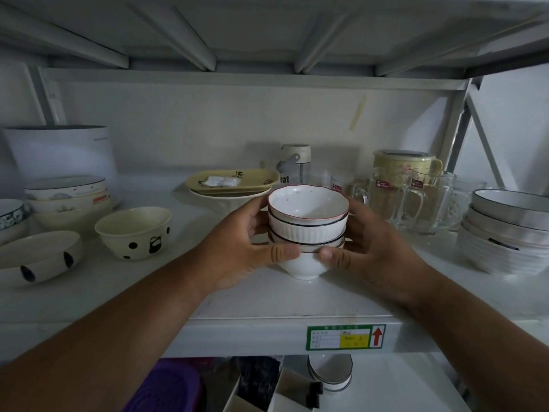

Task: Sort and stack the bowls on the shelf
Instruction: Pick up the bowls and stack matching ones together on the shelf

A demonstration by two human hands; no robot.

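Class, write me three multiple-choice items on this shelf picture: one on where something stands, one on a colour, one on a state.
1. Where do the glass mugs stand?
A. right of the held stack
B. left of the held stack
C. on the lower shelf

2. What colour is the rim of the top bowl in the held stack?
A. blue
B. red
C. green

3. How is the stack of bowls handled?
A. untouched
B. one hand only
C. gripped by both hands

Answers:
1 A, the mugs are past the right hand.
2 B, a thin red line edges it.
3 C, the left hand and right hand wrap its sides.
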